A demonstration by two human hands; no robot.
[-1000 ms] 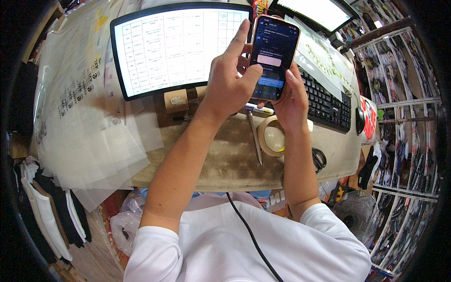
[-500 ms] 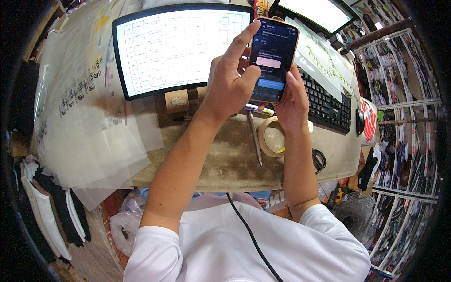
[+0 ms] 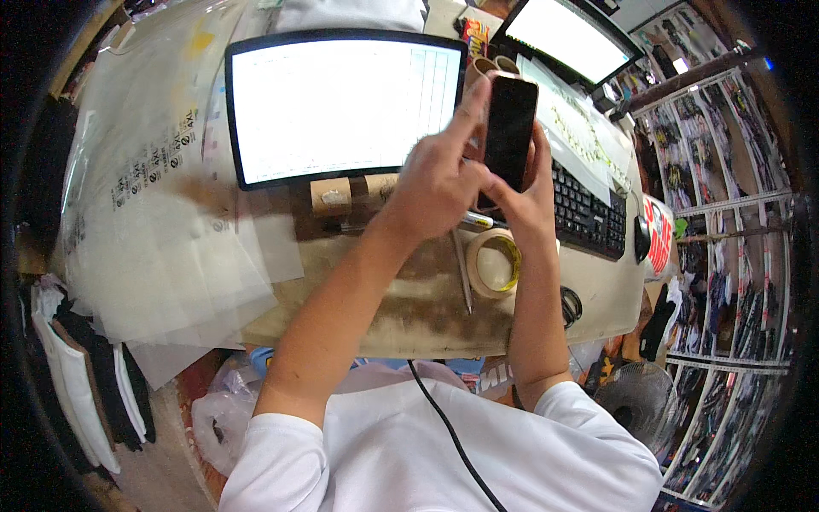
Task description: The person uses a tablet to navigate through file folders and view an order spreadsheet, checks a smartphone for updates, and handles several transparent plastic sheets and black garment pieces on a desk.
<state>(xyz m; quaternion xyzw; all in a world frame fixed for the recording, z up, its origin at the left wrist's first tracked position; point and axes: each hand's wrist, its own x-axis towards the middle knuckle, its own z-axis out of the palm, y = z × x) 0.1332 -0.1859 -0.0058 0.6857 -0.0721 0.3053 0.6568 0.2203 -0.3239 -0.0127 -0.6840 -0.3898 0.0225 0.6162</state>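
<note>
- Clearly, our right hand [image 3: 532, 198] grips the dark-screened phone [image 3: 512, 128] above the surface [image 3: 401, 326], well in from its front edge.
- Our left hand [image 3: 435, 183] points its forefinger along the phone — blurred, so we cannot tell its grip.
- Nearer that edge lies a tape roll [image 3: 475, 266].

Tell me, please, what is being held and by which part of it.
The phone, by its lower part, in the right grip. The left grip is at the phone's left edge; blur hides whether it holds.
</note>
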